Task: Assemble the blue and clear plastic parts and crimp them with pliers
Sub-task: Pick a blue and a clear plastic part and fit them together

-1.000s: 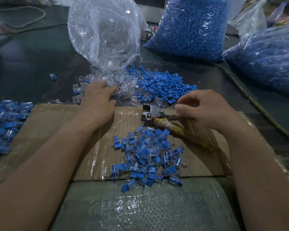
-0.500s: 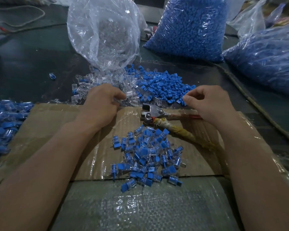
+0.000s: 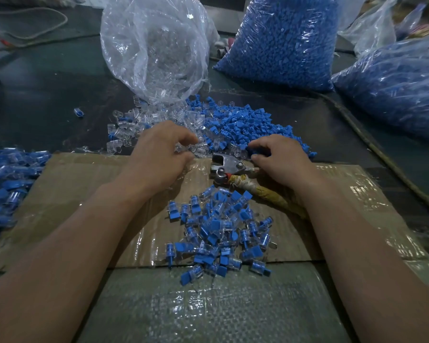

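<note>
Pliers [image 3: 243, 183] lie with bare metal head, handles wrapped in yellowed tape.

Hands: two, left hand [image 3: 159, 154] and right hand [image 3: 282, 160].
Pliers [image 3: 229, 167]: one.
Cardboard sheet [image 3: 72, 189]: one, at the near edge of the table [image 3: 47, 95].
Bags of blue parts [image 3: 282, 38]: two, toward the far right corner.
Bag of clear parts [image 3: 154, 45]: one, far middle.
Loose heaps: two, one of clear parts [image 3: 134, 125] and one of blue parts [image 3: 245, 122]; the pieces are too many to count.
Heaps of assembled pieces [image 3: 221, 231]: two, one on the cardboard and one at the left edge.
Stray piece [image 3: 77, 112]: one.
</note>
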`<state>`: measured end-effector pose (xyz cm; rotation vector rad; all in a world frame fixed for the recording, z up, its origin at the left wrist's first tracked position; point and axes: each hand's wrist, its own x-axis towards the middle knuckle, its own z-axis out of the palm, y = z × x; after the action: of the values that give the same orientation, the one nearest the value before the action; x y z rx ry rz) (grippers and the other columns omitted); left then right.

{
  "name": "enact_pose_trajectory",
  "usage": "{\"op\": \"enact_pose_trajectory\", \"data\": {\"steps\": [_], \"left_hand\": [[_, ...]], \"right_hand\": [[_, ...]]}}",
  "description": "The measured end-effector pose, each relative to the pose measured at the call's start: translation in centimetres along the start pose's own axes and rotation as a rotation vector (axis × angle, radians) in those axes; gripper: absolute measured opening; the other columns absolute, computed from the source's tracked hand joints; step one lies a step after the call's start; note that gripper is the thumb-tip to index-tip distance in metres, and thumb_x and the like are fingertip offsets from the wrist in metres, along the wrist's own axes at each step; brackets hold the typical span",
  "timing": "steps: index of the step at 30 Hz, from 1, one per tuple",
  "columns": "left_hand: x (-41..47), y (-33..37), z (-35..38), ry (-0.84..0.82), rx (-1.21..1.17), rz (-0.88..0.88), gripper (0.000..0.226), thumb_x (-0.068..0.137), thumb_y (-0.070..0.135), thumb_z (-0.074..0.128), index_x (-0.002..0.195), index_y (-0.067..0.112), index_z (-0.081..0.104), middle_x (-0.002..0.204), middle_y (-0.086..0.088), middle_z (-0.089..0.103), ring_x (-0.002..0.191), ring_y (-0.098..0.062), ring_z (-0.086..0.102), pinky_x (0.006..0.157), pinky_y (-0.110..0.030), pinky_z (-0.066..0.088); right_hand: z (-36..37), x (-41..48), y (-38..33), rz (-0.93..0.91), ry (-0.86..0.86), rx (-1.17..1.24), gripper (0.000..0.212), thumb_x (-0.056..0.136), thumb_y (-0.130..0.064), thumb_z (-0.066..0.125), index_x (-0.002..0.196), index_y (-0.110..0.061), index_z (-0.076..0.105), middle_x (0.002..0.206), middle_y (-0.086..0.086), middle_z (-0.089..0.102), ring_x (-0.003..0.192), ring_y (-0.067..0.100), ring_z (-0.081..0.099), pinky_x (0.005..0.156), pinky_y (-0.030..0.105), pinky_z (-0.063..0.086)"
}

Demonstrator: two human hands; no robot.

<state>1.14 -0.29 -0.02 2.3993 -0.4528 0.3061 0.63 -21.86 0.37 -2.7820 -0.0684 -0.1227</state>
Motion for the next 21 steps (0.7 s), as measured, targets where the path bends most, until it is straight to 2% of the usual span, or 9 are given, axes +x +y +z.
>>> {"op": "enact_pose_trajectory", "data": {"steps": [3,5,7,10,13,15,18,21], "left_hand": [[-0.2,0.4,0.0,0.039,-0.121,-0.004,0.022,0.078,0.015,0.07,0.1,0.016,0.065,0.08,0.022,0.047,0.072,0.007,0.046,0.071,-0.011,0.037],[-0.3,0.6,0.0,0.036,-0.18,-0.012,0.02,0.076,0.013,0.072,0.094,0.018,0.064,0.079,0.019,0.052,0.072,0.006,0.05,0.062,-0.004,0.04],[-0.3,0.7,0.0,0.038,-0.236,-0.029,0.023,0.074,0.011,0.074,0.089,0.022,0.061,0.076,0.014,0.056,0.069,0.004,0.052,0.062,0.001,0.04],[-0.3,0.7,0.1,0.043,-0.317,-0.071,0.025,0.07,0.011,0.077,0.087,0.023,0.064,0.074,0.012,0.059,0.064,0.003,0.055,0.062,-0.005,0.045],[-0.4,0.8,0.0,0.024,-0.417,-0.103,0.022,0.068,0.012,0.077,0.077,0.026,0.062,0.072,0.007,0.062,0.061,0.003,0.058,0.059,-0.01,0.049],[-0.4,0.9,-0.1,-0.001,-0.453,-0.112,0.022,0.067,0.013,0.077,0.074,0.026,0.061,0.072,0.004,0.063,0.06,0.001,0.06,0.057,-0.012,0.049],[-0.4,0.9,-0.1,-0.025,-0.494,-0.125,0.022,0.065,0.015,0.078,0.07,0.021,0.058,0.069,0.002,0.064,0.053,0.0,0.058,0.049,-0.011,0.046],[-0.4,1.0,-0.1,-0.035,-0.486,-0.136,0.022,0.065,0.013,0.078,0.066,0.018,0.056,0.066,0.0,0.065,0.052,-0.003,0.06,0.05,-0.011,0.046]], "right_hand": [[0.1,0.0,0.1,0.026,0.037,0.057,0.021,0.087,-0.02,0.061,0.107,-0.016,0.067,0.11,-0.001,0.065,0.086,0.004,0.046,0.078,0.02,0.034],[0.1,0.0,0.0,0.035,0.049,0.073,0.017,0.085,-0.019,0.063,0.102,-0.017,0.068,0.105,-0.002,0.066,0.084,0.004,0.048,0.076,0.02,0.035],[0.1,0.0,0.0,0.039,0.05,0.075,0.014,0.085,-0.018,0.064,0.099,-0.017,0.068,0.102,-0.002,0.066,0.083,0.005,0.049,0.075,0.02,0.036],[0.1,0.0,-0.2,0.034,0.047,0.078,0.015,0.087,-0.014,0.061,0.1,-0.018,0.067,0.104,-0.001,0.065,0.085,0.006,0.05,0.077,0.021,0.037],[0.1,-0.1,-0.2,0.026,0.068,0.07,0.027,0.093,-0.011,0.049,0.118,-0.014,0.06,0.117,0.006,0.058,0.099,0.016,0.052,0.083,0.024,0.036],[-0.2,-0.2,0.0,0.01,0.126,0.079,0.03,0.095,-0.01,0.042,0.122,-0.012,0.057,0.119,0.01,0.055,0.101,0.018,0.052,0.08,0.018,0.032],[-0.9,-0.5,0.0,-0.027,0.216,0.176,0.02,0.094,-0.007,0.046,0.105,-0.012,0.062,0.093,-0.001,0.051,0.074,0.0,0.044,0.062,-0.001,0.028],[-1.3,-1.3,-1.0,-0.054,0.28,0.289,0.015,0.09,-0.008,0.056,0.086,-0.023,0.055,0.08,-0.014,0.049,0.072,-0.004,0.047,0.062,-0.005,0.032]]}}
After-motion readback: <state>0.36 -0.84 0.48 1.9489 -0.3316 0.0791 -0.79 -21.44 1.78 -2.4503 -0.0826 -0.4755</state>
